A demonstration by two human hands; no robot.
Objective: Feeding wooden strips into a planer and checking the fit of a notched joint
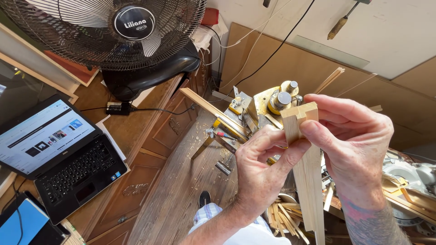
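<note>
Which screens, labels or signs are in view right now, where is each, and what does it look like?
Open black laptop: left, on the wooden desk; lit white screen with a row of small thumbnails.
Round black badge: centre of the grey wire fan grille, top left; pale lettering.
Blue-fronted flat device: bottom left corner, partly cut off.
Small stickers: laptop palm rest, right end; too small to tell.

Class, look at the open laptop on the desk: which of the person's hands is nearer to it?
Left. The left hand grips the wooden strips on the side towards the laptop. The right hand holds them from the far side, farther from it.
</note>
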